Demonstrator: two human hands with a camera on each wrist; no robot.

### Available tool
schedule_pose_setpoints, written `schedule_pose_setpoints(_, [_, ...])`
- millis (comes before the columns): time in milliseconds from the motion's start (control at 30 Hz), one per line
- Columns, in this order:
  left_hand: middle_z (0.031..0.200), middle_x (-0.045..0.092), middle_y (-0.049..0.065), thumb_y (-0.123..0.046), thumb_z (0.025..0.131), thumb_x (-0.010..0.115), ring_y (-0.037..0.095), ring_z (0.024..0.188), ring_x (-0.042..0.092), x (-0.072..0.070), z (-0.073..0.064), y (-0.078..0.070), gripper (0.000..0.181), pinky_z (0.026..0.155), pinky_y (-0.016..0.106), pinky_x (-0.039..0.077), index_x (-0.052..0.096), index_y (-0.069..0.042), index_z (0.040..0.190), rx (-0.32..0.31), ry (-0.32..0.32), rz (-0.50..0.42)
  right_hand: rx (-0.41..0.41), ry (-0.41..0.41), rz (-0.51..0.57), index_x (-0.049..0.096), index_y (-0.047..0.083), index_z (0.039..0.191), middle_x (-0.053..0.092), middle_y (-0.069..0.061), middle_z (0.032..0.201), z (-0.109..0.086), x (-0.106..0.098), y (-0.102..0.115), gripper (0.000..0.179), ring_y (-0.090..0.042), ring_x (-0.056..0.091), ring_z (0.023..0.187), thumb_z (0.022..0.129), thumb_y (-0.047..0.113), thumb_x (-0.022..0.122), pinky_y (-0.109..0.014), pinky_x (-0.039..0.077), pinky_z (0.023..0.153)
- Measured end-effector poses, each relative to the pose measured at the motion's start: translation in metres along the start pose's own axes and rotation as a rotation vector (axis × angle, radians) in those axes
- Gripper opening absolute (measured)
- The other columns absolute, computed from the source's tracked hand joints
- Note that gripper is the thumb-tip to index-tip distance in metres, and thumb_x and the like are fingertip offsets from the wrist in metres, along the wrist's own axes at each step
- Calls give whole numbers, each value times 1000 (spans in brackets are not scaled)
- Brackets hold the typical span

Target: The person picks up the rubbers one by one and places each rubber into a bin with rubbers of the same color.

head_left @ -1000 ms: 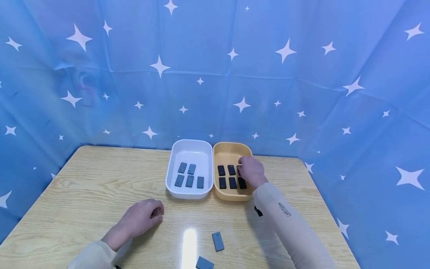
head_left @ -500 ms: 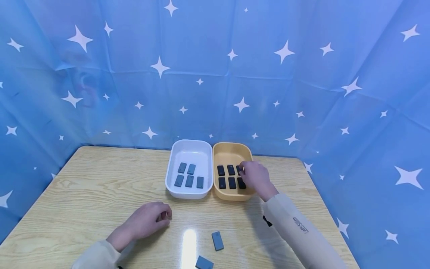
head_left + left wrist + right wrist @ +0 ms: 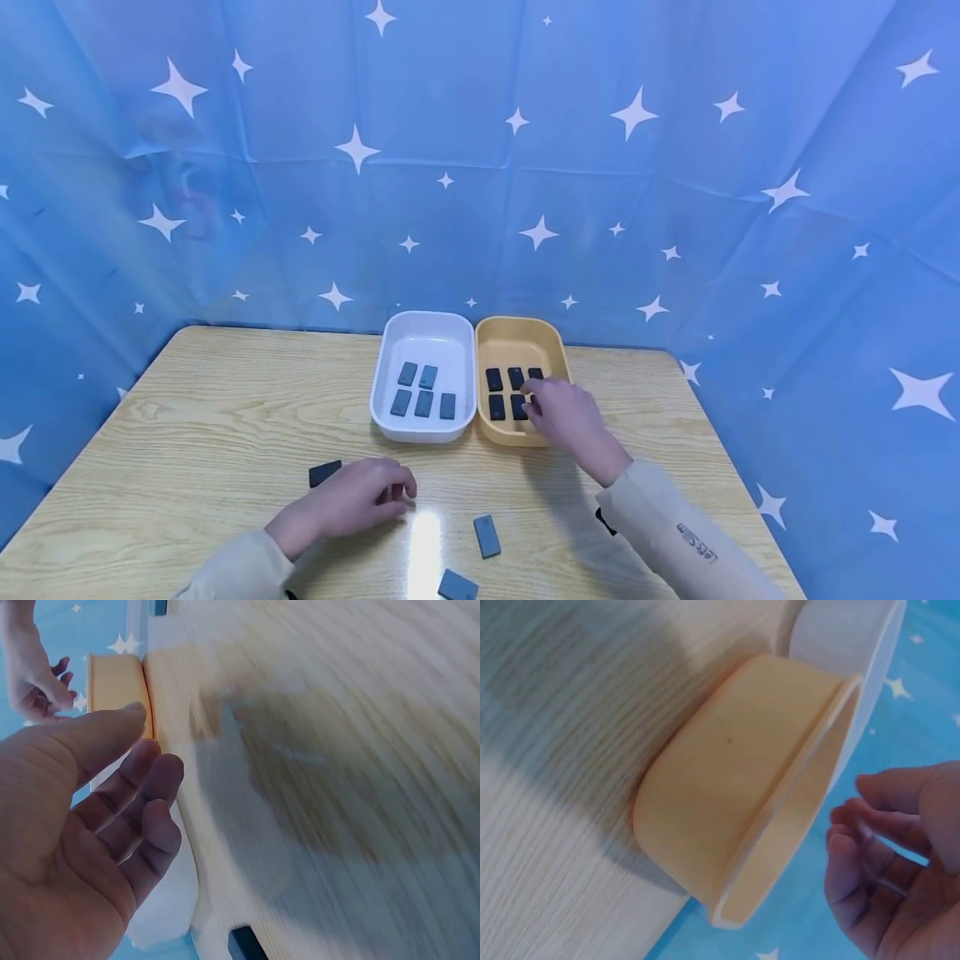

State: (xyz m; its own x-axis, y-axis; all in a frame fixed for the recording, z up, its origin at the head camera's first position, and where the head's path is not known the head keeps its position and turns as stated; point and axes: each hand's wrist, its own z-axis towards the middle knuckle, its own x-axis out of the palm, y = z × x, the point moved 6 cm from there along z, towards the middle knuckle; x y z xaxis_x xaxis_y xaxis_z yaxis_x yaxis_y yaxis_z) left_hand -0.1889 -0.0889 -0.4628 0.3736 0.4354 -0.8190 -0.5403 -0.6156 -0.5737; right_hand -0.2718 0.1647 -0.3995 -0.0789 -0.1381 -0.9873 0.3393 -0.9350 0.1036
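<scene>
My right hand (image 3: 566,417) is over the front right of a tan-orange tray (image 3: 517,439), fingers loosely bent with nothing between them. Black rectangular blocks (image 3: 493,380) lie in two rows in that tray, some hidden by the hand. In the right wrist view the fingers (image 3: 847,862) show beyond the tray's rim. My left hand (image 3: 356,498) hovers low over the table, fingers relaxed and holding nothing. A loose black block (image 3: 325,473) lies just behind it, seen also as a dark block (image 3: 246,943) in the left wrist view.
A white tray (image 3: 423,435) with several grey-blue blocks (image 3: 423,404) stands against the tan-orange one. Two more blocks, one grey-blue block (image 3: 487,536) and another grey-blue block (image 3: 457,585), lie on the wooden table (image 3: 225,400). A blue star-patterned curtain (image 3: 450,208) hangs behind.
My right hand has drawn back toward me inside the tray, uncovering a black block in the far row. The left hand has slid right, and a black block behind it has come into view.
</scene>
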Motion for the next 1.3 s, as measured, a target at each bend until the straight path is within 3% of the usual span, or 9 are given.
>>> schedule_pose_setpoints(233, [81,57,-20,-26,89,69,-4,71,51,11,14,-16,9,68,17,44,69,-22,98,58,47,-20,-122,-99,-17,66,17,96,60,6,73,-20,1,18,10,-4,48,57,88,21,70,-22,37,47])
schedule_pose_setpoints(433, [82,57,-18,-26,90,68,-4,72,52,17,24,-31,9,69,16,44,69,-23,98,97,75,18,-150,-106,-16,65,22,95,60,10,74,-38,5,22,9,-1,46,58,88,22,69,-18,34,47])
schedule_pose_setpoints(600, [86,60,-16,-23,89,68,-5,75,52,22,31,-41,12,72,16,45,69,-26,100,130,97,52,-184,-47,10,65,24,92,59,13,73,-52,11,22,7,-1,47,59,87,23,70,-19,34,49])
schedule_pose_setpoints(833, [107,65,-16,-21,88,68,-4,93,59,31,38,-50,24,85,19,49,69,-27,110,219,129,126,-201,52,48,67,23,94,65,12,80,-64,27,18,9,-2,55,66,86,24,71,-21,40,53])
schedule_pose_setpoints(1000, [114,65,-13,-20,85,70,1,104,61,37,43,-59,28,90,20,49,69,-27,113,305,127,194,-175,96,45,68,23,96,65,11,81,-68,37,13,11,-4,57,68,85,24,72,-23,42,55])
schedule_pose_setpoints(1300, [116,67,-13,-14,82,70,3,107,61,53,56,-74,35,87,18,49,69,-29,113,440,154,315,-122,170,109,68,23,97,64,11,80,-73,47,7,10,-3,54,67,87,28,70,-23,42,56])
